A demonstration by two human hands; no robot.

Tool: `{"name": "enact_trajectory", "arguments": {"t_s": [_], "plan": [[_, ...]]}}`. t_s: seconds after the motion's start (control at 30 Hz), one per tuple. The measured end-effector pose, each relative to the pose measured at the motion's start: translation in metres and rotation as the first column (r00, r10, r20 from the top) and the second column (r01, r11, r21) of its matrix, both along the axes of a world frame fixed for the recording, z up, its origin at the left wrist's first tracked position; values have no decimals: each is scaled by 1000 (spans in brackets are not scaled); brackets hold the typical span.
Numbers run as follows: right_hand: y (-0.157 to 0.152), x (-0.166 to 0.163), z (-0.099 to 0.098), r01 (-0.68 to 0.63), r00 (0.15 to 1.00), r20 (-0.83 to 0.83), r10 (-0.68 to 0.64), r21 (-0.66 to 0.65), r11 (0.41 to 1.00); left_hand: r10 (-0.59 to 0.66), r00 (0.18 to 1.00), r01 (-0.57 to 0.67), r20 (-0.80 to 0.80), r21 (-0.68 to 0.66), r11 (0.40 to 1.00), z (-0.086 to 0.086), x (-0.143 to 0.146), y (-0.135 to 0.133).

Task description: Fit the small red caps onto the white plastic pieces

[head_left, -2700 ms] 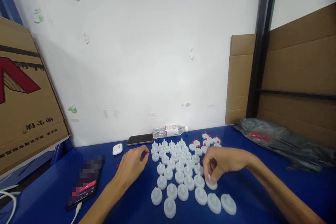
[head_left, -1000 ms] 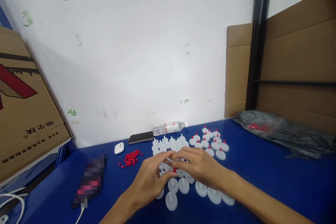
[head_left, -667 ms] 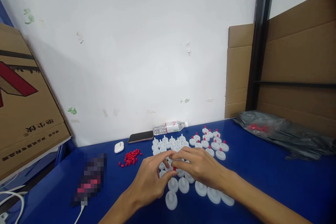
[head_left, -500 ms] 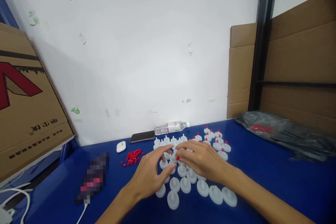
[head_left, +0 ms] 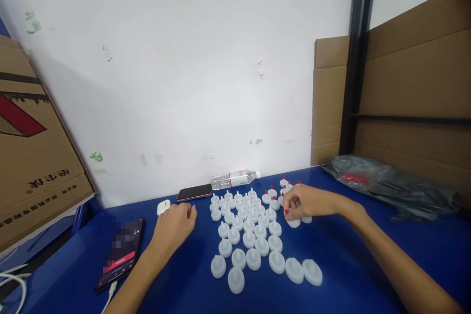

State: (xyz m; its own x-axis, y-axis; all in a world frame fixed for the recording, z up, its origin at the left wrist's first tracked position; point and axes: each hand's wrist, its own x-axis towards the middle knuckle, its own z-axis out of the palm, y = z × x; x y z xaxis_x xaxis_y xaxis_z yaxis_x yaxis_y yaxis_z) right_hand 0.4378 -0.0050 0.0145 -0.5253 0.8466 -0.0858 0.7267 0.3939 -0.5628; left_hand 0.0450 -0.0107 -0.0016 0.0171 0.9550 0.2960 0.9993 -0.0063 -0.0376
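My right hand (head_left: 303,202) pinches a white nozzle cap (head_left: 293,223) with a small red tip, among the red-tipped caps (head_left: 272,191) at the back right. On the left, my left hand (head_left: 174,225) is low over the blue table, its fingers curled and closed. It covers the spot where the small red tips lay, so what its fingers hold is hidden. Between the hands stand several white nozzle caps (head_left: 249,239) with bare upright spouts, in loose rows reaching towards the front.
Behind the caps lie a clear water bottle (head_left: 235,179) and a dark phone (head_left: 194,192). A white earbud case (head_left: 163,206) sits beside my left hand. A second phone (head_left: 121,255) has a cable plugged in. At the right is a grey plastic bag (head_left: 390,191) with red pieces.
My hands have moved apart from over the white caps. The left went left onto the red tips; the right carried a red-tipped nozzle cap right to the others like it.
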Motion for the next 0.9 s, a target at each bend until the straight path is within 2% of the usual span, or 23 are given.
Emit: {"name": "enact_trajectory", "arguments": {"t_s": [0.13, 0.23, 0.33, 0.4, 0.5, 0.6, 0.77, 0.9], "plan": [[2, 1, -5, -8, 1000, -17, 7, -42, 999, 41, 999, -41, 2, -42, 998, 0, -12, 6], [-2, 1, 3, 7, 998, -56, -8, -19, 1000, 45, 998, -42, 35, -66, 997, 2, -24, 10], [-9, 6, 14, -71, 984, -169, 60, -61, 996, 24, 997, -17, 73, -105, 994, 4, -31, 13], [-15, 9, 19, -184, 964, -230, 135, -208, 961, 0, 996, 10, 84, -122, 992, 6, -32, 12], [-22, 6, 19, -330, 940, -238, 245, -454, 828, -48, 993, 64, 110, -145, 987, 8, -29, 9], [-25, -5, 15, -383, 923, -207, 323, -550, 742, -75, 990, 94, 121, -163, 982, 7, -28, 7], [-23, -15, 9, -357, 930, -154, 334, -602, 715, -140, 973, 174, 185, -184, 967, -6, -35, 19], [-24, -10, 14, -412, 911, -235, 339, -546, 729, -169, 959, 217, 229, -205, 954, -15, -38, 27]]}}
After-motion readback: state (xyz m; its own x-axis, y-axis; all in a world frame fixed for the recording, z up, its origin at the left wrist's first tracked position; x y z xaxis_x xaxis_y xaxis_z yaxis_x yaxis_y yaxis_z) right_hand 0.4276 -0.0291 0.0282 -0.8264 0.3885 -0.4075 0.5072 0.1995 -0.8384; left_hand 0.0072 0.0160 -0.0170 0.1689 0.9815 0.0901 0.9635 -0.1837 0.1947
